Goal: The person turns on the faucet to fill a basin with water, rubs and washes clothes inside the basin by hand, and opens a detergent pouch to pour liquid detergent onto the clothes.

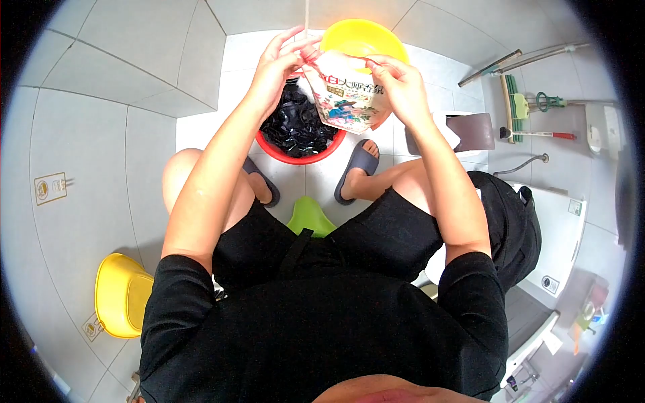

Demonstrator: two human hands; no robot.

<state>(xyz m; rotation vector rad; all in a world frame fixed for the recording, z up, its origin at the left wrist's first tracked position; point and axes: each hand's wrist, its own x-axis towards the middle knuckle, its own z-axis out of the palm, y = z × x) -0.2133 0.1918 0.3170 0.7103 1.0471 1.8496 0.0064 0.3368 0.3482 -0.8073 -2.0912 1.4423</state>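
A printed detergent bag (349,107) with Chinese lettering and a floral picture hangs tilted between my two hands. My left hand (274,70) pinches its upper left corner, with some fingers raised apart. On the other side, my right hand (402,84) grips the upper right edge between thumb and fingers. Beneath the bag, a red basin (295,160) on the floor holds dark, wet-looking clothes (295,124); the bag covers part of it. Just beyond the bag stands a yellow basin (359,30), its near side partly hidden by the bag and my hand.
A green stool (311,215) is between my legs. Another yellow basin (121,295) leans by the left wall. A grey dustpan (474,131), a green-headed broom (516,107) and a red-handled brush (537,133) are at the right. Black fabric (514,228) hangs over a white appliance (561,235).
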